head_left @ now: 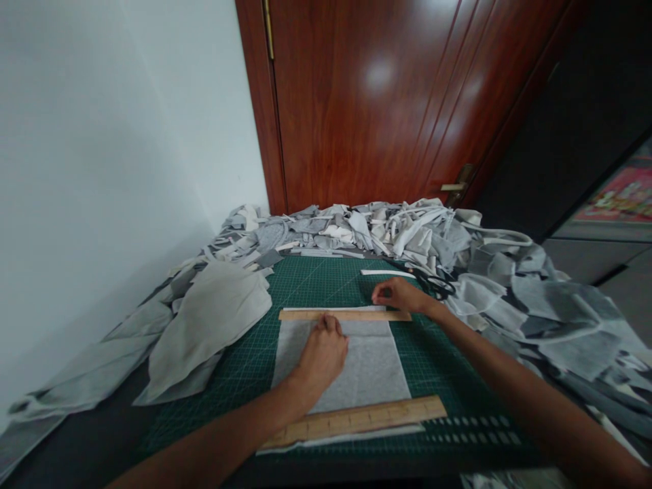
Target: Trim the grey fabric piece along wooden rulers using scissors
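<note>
A piece of light grey fabric (369, 363) lies flat on the green cutting mat (318, 280). Across its far end rests a narrow wooden ruler (367, 316), with a thin strip of cloth showing beyond it. My left hand (326, 346) has its fingers bunched together and presses on the middle of this ruler. Just past the ruler's right part, my right hand (400, 295) is curled, thumb and fingers close together; whatever may be between them cannot be made out. A wider wooden ruler (356, 420) lies slightly slanted over the fabric's near end.
Scraps of grey and white cloth (336, 231) are heaped along the back. Larger pieces (214, 312) lie at left, and more cloth (560, 319) is piled at right. Black-handled scissors (438, 285) and a white strip (387, 273) lie beyond my right hand. A wooden door (356, 102) stands behind.
</note>
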The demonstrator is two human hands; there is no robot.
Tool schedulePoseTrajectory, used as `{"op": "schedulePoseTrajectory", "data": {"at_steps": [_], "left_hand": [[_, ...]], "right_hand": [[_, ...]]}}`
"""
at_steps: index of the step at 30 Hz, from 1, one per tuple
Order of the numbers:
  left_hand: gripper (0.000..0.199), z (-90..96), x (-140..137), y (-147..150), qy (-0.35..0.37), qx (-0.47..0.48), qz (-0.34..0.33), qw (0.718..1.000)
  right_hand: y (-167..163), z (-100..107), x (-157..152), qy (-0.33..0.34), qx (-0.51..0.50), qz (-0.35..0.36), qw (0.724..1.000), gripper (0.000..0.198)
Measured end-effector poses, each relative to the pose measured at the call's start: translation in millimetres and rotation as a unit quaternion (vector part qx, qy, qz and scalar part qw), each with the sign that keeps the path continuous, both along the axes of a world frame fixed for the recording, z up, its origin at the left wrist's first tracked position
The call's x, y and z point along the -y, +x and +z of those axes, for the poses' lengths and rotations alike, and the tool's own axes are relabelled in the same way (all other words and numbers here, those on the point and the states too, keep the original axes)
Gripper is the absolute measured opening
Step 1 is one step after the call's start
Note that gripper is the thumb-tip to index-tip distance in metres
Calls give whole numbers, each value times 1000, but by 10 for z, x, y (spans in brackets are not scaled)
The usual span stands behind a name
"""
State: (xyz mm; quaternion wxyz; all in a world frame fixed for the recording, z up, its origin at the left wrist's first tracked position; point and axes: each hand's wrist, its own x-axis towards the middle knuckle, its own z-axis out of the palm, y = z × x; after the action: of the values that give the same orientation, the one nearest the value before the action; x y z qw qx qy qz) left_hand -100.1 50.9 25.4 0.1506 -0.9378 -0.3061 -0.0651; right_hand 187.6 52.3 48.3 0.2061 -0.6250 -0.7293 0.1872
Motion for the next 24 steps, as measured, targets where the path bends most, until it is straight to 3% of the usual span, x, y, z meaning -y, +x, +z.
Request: {"op": "schedulePoseTrajectory", "data": {"at_steps": [2, 4, 5, 7, 9, 11, 15, 24], "left_hand": [[36, 0, -15, -8, -1, -3, -1, 1000], [36, 4, -35, -23, -8, -2, 0, 1000], [36, 8, -47, -32, -12, 0, -2, 1000], [35, 18, -73, -55, -21, 10, -8, 1000], [32, 30, -104, -83, -36, 27, -20, 999], [32, 35, -142, -111, -55, 44, -27, 997], [38, -3, -227, -147, -75, 69, -36, 994], [43, -64, -379, -161, -91, 121, -43, 988]], "right_hand": [[231, -43, 131, 71, 30, -114, 991, 16], [323, -103, 240, 170, 55, -195, 964, 19], [304, -135, 283, 213, 56, -197, 955, 20], [157, -195, 345, 251, 32, -124, 959, 19], [-69, -240, 373, 219, 3, -9, 976, 17], [-272, -270, 372, 197, 0, 41, 980, 15], [-409, -323, 326, 202, 28, 33, 978, 15], [-261, -440, 204, 218, 22, -12, 976, 17]]}}
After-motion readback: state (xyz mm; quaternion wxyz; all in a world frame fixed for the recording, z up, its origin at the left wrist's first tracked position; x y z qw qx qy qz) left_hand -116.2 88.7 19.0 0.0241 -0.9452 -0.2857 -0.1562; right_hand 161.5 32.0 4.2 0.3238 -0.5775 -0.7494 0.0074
